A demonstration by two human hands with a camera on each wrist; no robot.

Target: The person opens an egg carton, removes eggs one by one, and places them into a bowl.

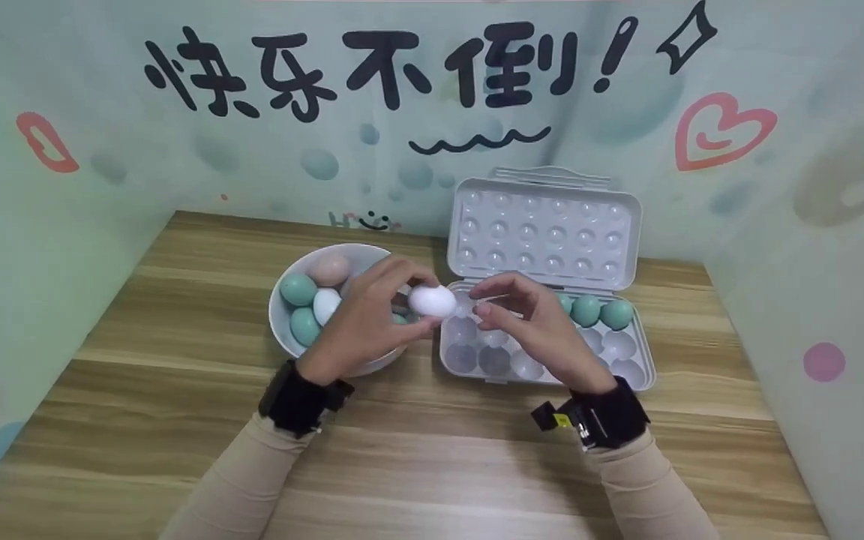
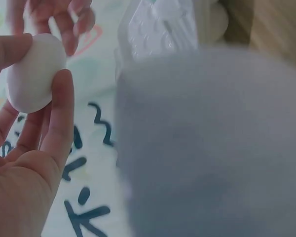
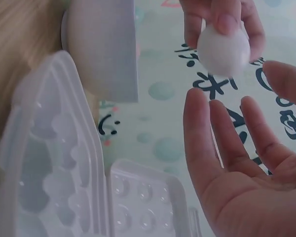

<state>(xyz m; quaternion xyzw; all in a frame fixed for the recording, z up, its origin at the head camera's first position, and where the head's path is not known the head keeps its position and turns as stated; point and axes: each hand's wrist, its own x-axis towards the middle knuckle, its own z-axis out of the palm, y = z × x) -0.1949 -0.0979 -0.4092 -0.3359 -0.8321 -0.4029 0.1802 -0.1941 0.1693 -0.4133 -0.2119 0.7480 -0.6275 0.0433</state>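
My left hand (image 1: 363, 315) pinches a white egg (image 1: 433, 301) between thumb and fingers, held up between the bowl and the egg box. The left wrist view shows the same egg (image 2: 37, 74) gripped lengthwise at the fingertips. Facing it, my right hand (image 1: 541, 322) is spread with relaxed fingers and holds nothing; in the right wrist view its fingertips (image 3: 196, 98) are just short of the egg. Beneath that hand lies the open egg box (image 1: 544, 379), with several green eggs (image 1: 586, 310) in its back row. My left forearm and hand partly cover the white bowl (image 1: 276, 319).
Inside the bowl are green eggs (image 1: 298, 289), a pinkish egg (image 1: 329, 268) and another white egg (image 1: 326, 306). The box's dimpled lid (image 1: 544, 232) stands raised at the back, near the printed backdrop (image 1: 372, 172). Wood-grain tabletop (image 1: 432, 465) extends in front.
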